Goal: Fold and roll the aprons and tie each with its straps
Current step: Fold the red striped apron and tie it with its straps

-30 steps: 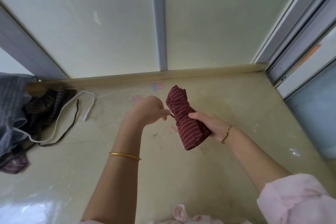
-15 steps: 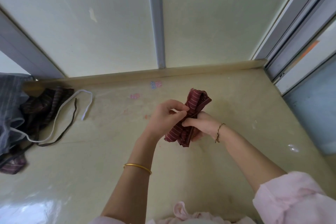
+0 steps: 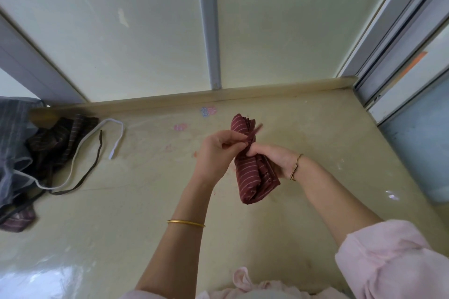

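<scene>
Apron roll [image 3: 250, 177], 1: your right grip [image 3: 272, 160] clasps it; your left grip [image 3: 216, 153], returned inward, pinches the strap [image 3: 256, 128]; knot likely closing.

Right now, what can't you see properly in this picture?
1. Head view: the knot on the red apron roll is hidden by the fingers of the left hand and the right hand, so I cannot tell if it is tied.
2. Head view: the end of the strap is blurred.
3. Head view: the apron pile is cut off by the left edge.
</scene>
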The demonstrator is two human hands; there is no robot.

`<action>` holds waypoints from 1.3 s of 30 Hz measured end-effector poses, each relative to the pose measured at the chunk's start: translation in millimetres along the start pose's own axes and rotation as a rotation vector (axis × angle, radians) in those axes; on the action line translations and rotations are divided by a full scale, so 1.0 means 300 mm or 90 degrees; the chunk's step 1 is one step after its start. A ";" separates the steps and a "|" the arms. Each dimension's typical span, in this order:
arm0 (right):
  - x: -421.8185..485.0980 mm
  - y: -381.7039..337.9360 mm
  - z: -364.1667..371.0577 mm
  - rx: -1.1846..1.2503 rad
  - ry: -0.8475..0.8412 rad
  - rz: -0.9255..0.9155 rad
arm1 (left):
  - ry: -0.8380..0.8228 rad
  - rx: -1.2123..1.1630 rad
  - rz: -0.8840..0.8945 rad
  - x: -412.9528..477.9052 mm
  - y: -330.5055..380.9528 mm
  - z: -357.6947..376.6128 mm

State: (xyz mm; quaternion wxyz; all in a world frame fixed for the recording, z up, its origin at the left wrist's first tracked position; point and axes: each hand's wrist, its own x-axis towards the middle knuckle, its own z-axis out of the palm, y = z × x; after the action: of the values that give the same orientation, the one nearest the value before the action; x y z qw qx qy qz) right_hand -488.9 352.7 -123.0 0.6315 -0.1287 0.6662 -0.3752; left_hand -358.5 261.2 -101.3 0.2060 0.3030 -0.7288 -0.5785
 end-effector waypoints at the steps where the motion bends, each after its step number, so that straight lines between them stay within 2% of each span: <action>1: 0.000 -0.003 0.004 -0.019 0.007 0.007 | -0.014 0.025 0.015 0.000 -0.004 0.000; 5: 0.011 0.003 0.010 -0.044 0.028 0.006 | -0.057 0.239 0.149 0.003 -0.004 -0.007; 7: 0.012 0.006 0.011 -0.076 0.038 0.013 | -0.086 0.265 0.182 0.009 0.002 -0.009; 10: 0.000 0.014 0.027 -0.223 0.051 0.055 | -0.171 0.283 0.101 0.015 0.011 -0.002; 13: 0.002 0.043 0.050 -0.272 0.100 -0.042 | -0.201 0.343 0.042 0.032 -0.007 0.017; 15: 0.004 0.063 0.062 -0.237 0.101 -0.118 | -0.189 0.347 0.017 0.037 -0.019 0.018; 18: 0.000 0.093 0.057 -0.072 0.128 -0.101 | -0.140 0.302 -0.013 0.038 -0.035 -0.002; 19: 0.004 0.099 0.047 -0.075 0.165 -0.102 | -0.122 0.287 -0.021 0.037 -0.042 -0.008; 21: 0.005 0.097 0.038 -0.190 0.227 -0.151 | -0.098 0.277 -0.032 0.035 -0.051 -0.015; 23: 0.013 0.090 0.044 -0.280 0.225 -0.207 | -0.100 0.281 -0.037 0.033 -0.056 -0.014; 27: 0.037 0.091 0.054 -0.382 0.210 -0.240 | -0.111 0.290 -0.027 0.032 -0.060 -0.005; 30: 0.039 0.101 0.065 -0.447 0.283 -0.306 | -0.126 0.295 -0.029 0.033 -0.058 0.003; 33: 0.038 0.132 0.088 -0.414 0.362 -0.369 | -0.126 0.317 -0.044 0.040 -0.061 0.013; 39: 0.068 0.161 0.115 -0.206 0.513 -0.419 | -0.142 0.342 -0.104 0.035 -0.101 0.033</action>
State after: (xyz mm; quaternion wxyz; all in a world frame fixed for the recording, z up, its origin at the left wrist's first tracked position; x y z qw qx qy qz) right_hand -445.4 360.9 -167.6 0.1477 -0.2721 0.8290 -0.4658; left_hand -366.4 256.6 -133.7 -0.0098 0.3390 -0.8469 -0.4095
